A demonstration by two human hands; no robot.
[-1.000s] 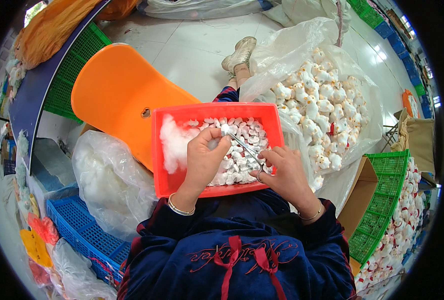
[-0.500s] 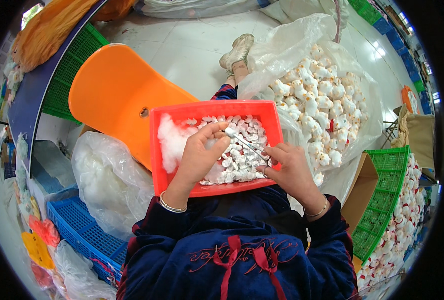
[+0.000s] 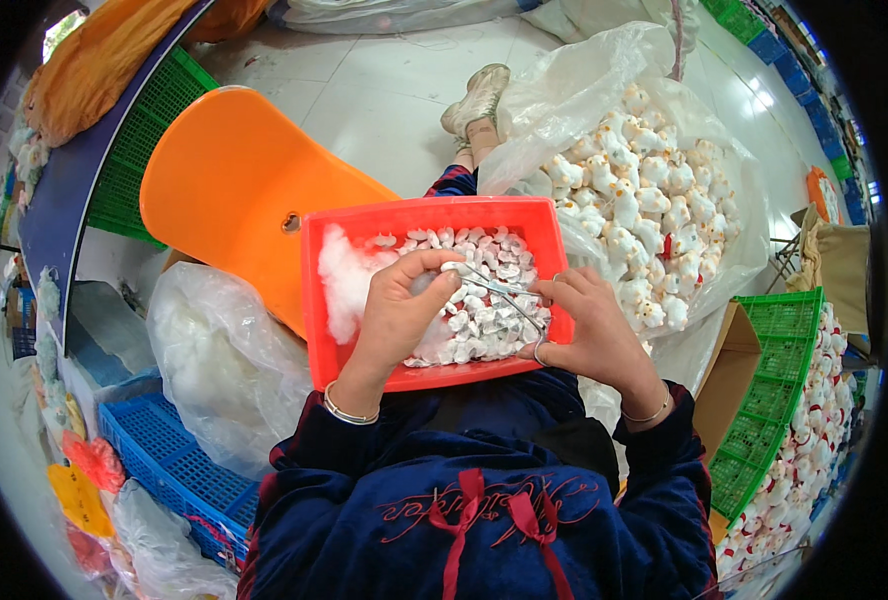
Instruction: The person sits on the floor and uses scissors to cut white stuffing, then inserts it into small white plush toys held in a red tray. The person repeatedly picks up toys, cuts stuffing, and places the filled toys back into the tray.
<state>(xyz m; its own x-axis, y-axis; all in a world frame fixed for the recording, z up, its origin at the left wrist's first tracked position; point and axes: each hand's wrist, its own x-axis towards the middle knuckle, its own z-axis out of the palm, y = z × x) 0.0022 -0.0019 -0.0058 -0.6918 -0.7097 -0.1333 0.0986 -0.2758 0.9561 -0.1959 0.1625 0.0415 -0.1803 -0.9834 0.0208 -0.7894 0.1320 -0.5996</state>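
On my lap rests a red plastic tub [image 3: 434,211] full of small white fabric pieces [image 3: 484,340], with a fluffy clump of white stuffing [image 3: 342,285] on its left side. Above the pieces, my left hand [image 3: 404,305] pinches one small white piece [image 3: 454,268] between thumb and fingertips. My right hand [image 3: 594,325] holds slim metal forceps [image 3: 499,287] by their two finger rings. The rings are spread apart, and the forceps' tips reach to the pinched piece. Whether the tips are inside it is too small to tell.
At the right lies a clear bag of white stuffed toys [image 3: 654,210]. An orange chair [image 3: 244,190] stands at the left, beside a bag of stuffing [image 3: 219,360] and a blue crate [image 3: 174,450]. A green crate [image 3: 769,390] and a cardboard box [image 3: 729,365] are at lower right.
My right hand has spread the forceps' rings wider apart and shifted slightly right. My left hand keeps its pinch on the white piece, almost in place.
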